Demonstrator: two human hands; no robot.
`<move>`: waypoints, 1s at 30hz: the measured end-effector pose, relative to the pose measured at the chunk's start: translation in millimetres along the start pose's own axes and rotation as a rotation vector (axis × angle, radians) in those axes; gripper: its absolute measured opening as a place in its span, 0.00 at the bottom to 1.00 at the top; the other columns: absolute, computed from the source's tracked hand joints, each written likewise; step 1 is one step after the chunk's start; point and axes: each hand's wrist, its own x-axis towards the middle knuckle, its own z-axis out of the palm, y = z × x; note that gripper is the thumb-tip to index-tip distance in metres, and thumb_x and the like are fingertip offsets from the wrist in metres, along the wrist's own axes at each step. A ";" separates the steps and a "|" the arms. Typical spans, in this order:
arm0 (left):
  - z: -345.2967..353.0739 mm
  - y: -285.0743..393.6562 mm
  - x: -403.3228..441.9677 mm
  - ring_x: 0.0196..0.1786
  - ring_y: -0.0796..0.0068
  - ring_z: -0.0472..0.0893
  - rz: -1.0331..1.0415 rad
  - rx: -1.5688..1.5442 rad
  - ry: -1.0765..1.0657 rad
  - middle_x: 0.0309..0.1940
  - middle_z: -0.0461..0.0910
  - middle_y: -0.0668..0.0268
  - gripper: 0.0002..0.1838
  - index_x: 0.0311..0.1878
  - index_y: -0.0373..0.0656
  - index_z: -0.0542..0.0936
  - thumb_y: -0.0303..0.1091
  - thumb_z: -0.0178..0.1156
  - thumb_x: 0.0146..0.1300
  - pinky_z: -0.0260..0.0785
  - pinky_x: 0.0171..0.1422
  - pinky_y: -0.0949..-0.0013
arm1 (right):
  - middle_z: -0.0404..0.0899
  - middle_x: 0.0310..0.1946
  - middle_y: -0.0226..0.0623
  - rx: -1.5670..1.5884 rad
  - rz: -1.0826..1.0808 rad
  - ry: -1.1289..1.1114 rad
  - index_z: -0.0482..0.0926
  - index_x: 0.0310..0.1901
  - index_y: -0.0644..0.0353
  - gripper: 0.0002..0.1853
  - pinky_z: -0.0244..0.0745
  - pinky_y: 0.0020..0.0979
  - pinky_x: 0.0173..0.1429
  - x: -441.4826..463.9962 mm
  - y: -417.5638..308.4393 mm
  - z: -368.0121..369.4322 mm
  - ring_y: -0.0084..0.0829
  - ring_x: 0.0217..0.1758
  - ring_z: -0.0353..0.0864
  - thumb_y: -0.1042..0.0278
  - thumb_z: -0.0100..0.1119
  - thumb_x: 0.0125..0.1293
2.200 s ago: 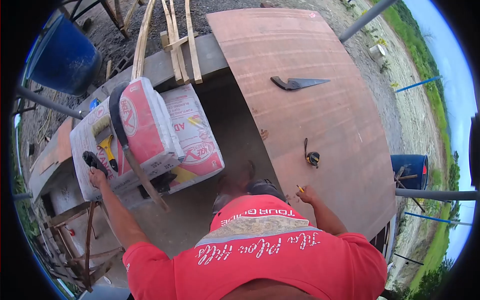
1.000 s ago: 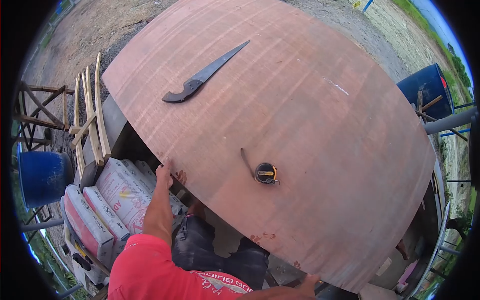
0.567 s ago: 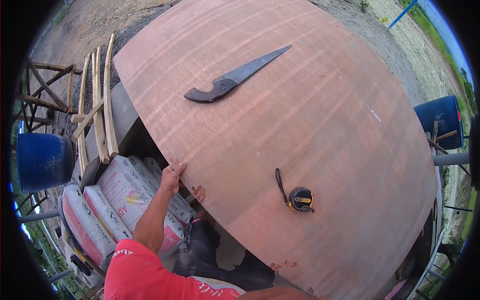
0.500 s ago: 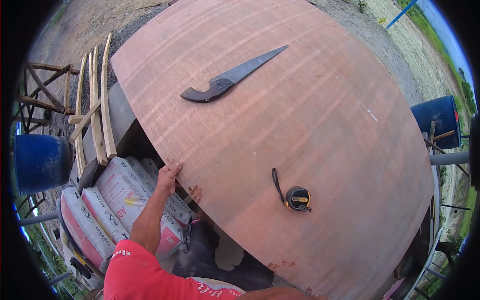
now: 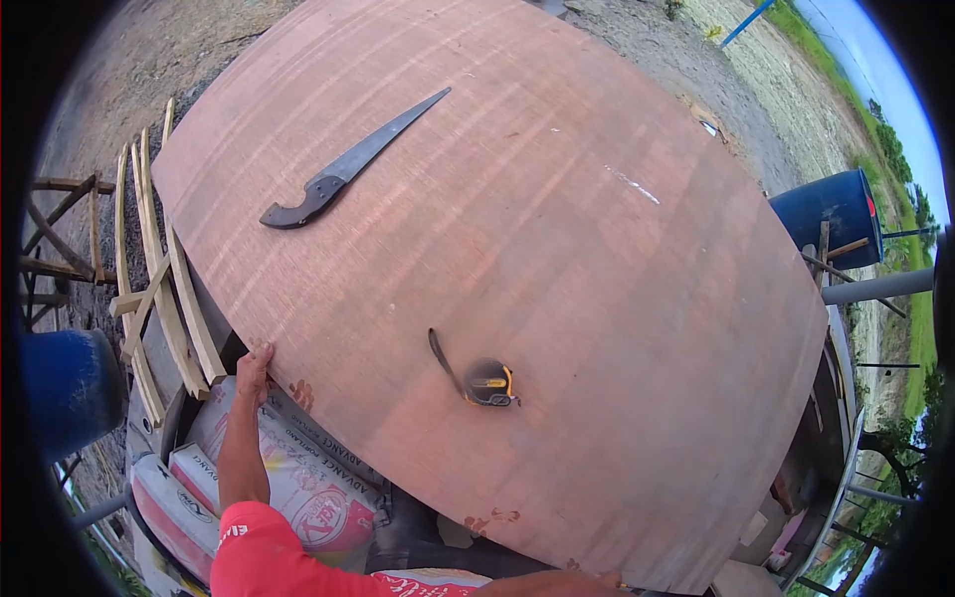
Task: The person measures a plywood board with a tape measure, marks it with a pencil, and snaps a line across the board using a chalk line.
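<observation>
My left hand [image 5: 255,374] grips the near left edge of a large reddish plywood sheet [image 5: 557,298], thumb on top and the other fingers curled out of sight beneath. My right forearm [image 5: 547,585] crosses the bottom of the view; the right hand [image 5: 609,578] barely shows at the sheet's near edge, its fingers mostly hidden. On the sheet lies a handsaw [image 5: 348,164] with a dark handle, its blade pointing away to the right. Closer to me rests a black and yellow tape measure [image 5: 488,382] with a wrist strap. Brown smudges mark the near edge.
Cement bags [image 5: 308,488] are stacked below the sheet at left. Wood strips [image 5: 164,289] lie beyond them, beside a blue drum [image 5: 70,388] and a timber frame [image 5: 70,234]. Another blue drum [image 5: 831,219] and a grey pipe [image 5: 880,287] are at the right.
The view has turned, so sheet, saw and tape measure appear farther left. My left hand keeps its hold on the edge. The sheet now covers part of the wood strips.
</observation>
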 end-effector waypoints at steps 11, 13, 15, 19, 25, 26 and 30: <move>-70.4 85.7 196.9 0.37 0.57 0.83 -0.041 0.461 0.325 0.39 0.82 0.50 0.27 0.58 0.26 0.70 0.36 0.65 0.62 0.75 0.33 0.54 | 0.80 0.51 0.43 0.261 0.259 0.019 0.77 0.52 0.58 0.18 0.80 0.49 0.53 -87.4 25.2 114.8 0.42 0.49 0.83 0.63 0.37 0.72; -11.8 101.3 173.9 0.39 0.59 0.83 -0.089 0.278 0.307 0.40 0.82 0.50 0.27 0.59 0.26 0.69 0.34 0.65 0.62 0.75 0.36 0.57 | 0.79 0.52 0.43 0.284 0.295 0.076 0.76 0.53 0.58 0.18 0.80 0.49 0.54 -111.7 5.1 118.1 0.42 0.49 0.83 0.63 0.36 0.73; 21.0 108.2 158.9 0.43 0.60 0.83 -0.090 -0.042 0.276 0.43 0.82 0.50 0.28 0.60 0.26 0.69 0.33 0.64 0.61 0.75 0.43 0.60 | 0.79 0.53 0.43 0.307 0.323 0.077 0.76 0.53 0.57 0.18 0.80 0.49 0.55 -121.7 11.1 132.7 0.42 0.50 0.83 0.63 0.35 0.74; 49.1 82.0 132.9 0.54 0.61 0.79 0.156 0.200 0.321 0.52 0.79 0.51 0.26 0.60 0.30 0.70 0.33 0.61 0.62 0.70 0.57 0.64 | 0.79 0.54 0.43 0.302 0.347 0.077 0.76 0.54 0.57 0.19 0.80 0.50 0.56 -158.1 17.9 156.4 0.43 0.51 0.83 0.64 0.33 0.75; 85.9 63.3 19.9 0.62 0.52 0.75 -0.022 0.343 0.228 0.59 0.73 0.43 0.32 0.64 0.29 0.67 0.41 0.60 0.63 0.65 0.66 0.59 | 0.81 0.50 0.44 0.238 0.390 -0.139 0.75 0.54 0.59 0.20 0.79 0.49 0.57 -93.0 51.7 165.6 0.44 0.54 0.81 0.62 0.31 0.76; 89.4 56.6 -8.2 0.63 0.50 0.74 -0.006 0.495 0.287 0.60 0.73 0.41 0.33 0.65 0.29 0.67 0.41 0.60 0.62 0.64 0.67 0.58 | 0.82 0.47 0.44 0.131 0.419 -0.063 0.75 0.53 0.59 0.19 0.80 0.46 0.53 -119.0 34.3 147.4 0.43 0.50 0.82 0.62 0.33 0.76; 100.1 62.5 -135.3 0.61 0.52 0.75 0.128 0.646 0.111 0.59 0.74 0.42 0.31 0.63 0.31 0.70 0.41 0.61 0.61 0.65 0.67 0.59 | 0.78 0.32 0.40 -0.360 0.746 -0.345 0.74 0.48 0.58 0.14 0.76 0.34 0.32 -53.4 23.0 128.9 0.34 0.29 0.79 0.60 0.41 0.74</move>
